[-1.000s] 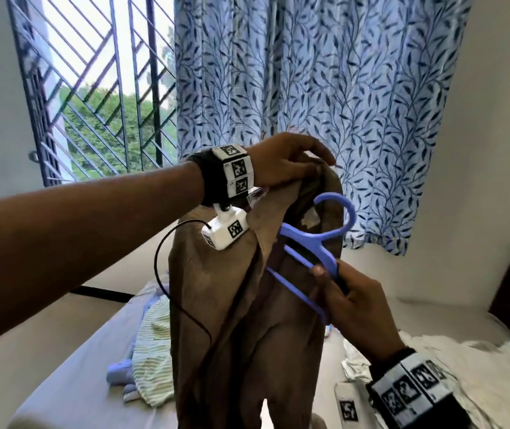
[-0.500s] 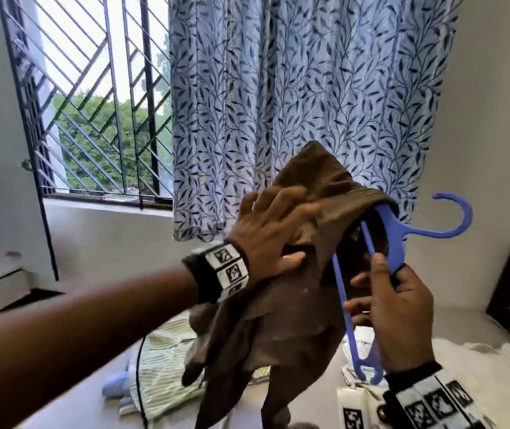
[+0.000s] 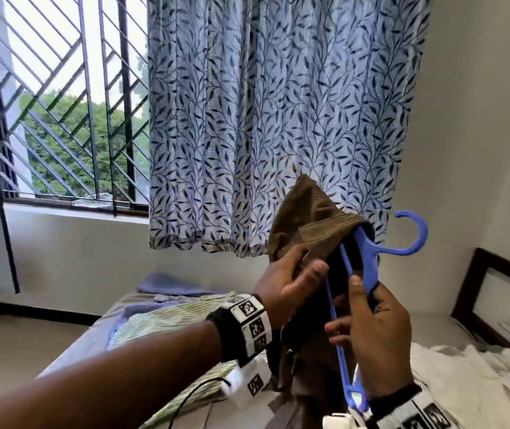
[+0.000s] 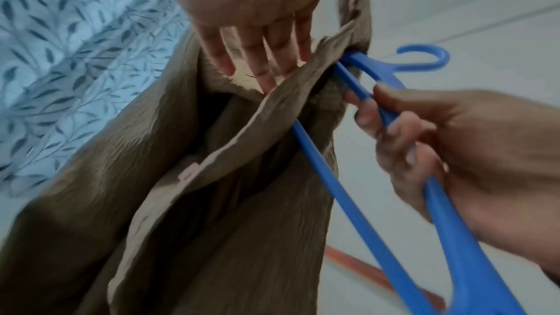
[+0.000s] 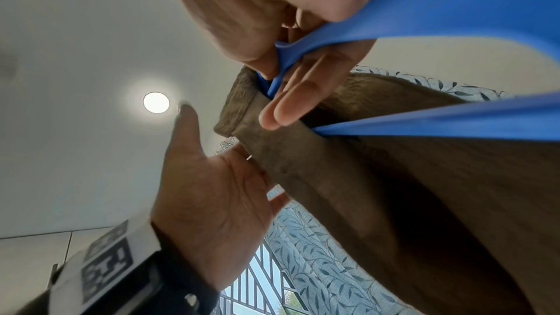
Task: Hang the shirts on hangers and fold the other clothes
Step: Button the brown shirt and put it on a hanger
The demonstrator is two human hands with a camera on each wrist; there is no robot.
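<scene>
Head view: A brown ribbed-fabric shirt is held up in front of a blue leaf-print curtain, above a bed. One arm of a blue plastic hanger is tucked into the shirt's opening; its hook sticks out to the right, clear of the cloth.
Left hand: The left hand holds the shirt's edge, thumb in front of the cloth, fingers behind it.
Right hand: The right hand grips the hanger's lower bars, fingers curled round them.
On the bed: a green-striped garment to the left, white clothes to the right, a dark wooden headboard beyond.
Left wrist view: Close up, the shirt shows a crinkled weave, a paler hem and a small pale tab on the inside. The four left fingers lie nearly straight on the cloth. The hanger runs under the hem into the shirt.
Right wrist view: From below, the hanger's broad arm crosses the right palm. The left hand shows its palm, its thumb raised clear of the cloth. A round ceiling light shows only here.
</scene>
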